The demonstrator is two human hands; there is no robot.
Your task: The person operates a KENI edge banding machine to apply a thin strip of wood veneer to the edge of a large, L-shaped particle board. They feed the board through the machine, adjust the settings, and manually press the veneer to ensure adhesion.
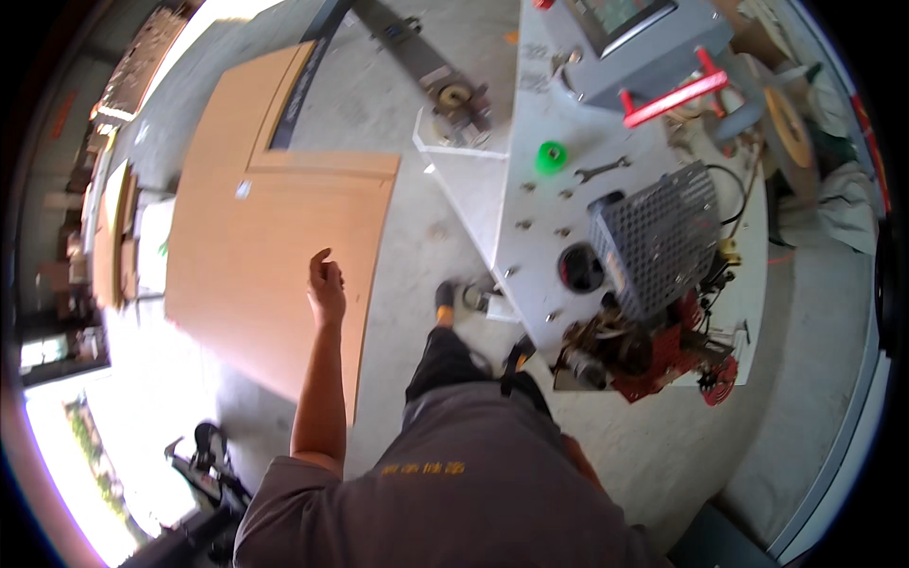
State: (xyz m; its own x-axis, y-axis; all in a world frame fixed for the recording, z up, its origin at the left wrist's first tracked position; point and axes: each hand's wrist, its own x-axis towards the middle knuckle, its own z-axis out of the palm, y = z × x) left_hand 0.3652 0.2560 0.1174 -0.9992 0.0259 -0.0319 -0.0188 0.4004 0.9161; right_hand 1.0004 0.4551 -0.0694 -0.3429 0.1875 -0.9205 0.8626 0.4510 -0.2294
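My left hand [327, 292] hangs in the air over a large flat sheet of brown cardboard [237, 256] on the floor. Its fingers are loosely bent and apart, with nothing visible between them. Of my right arm only a strip of skin shows beside my shirt; the hand itself is hidden. To my right stands a white-topped machine table [530, 204]. On it lie an open-ended wrench [603, 170], a green roll [551, 157], several small bolts and a round black part [580, 268].
A perforated grey cover [658, 237] and a greasy red-and-metal mechanism [653, 355] sit at the table's near right. Behind them is a grey control box [653, 47] with a red handle [674, 99]. A long metal beam [407, 47] extends beyond the table. Dark equipment [208, 464] stands lower left.
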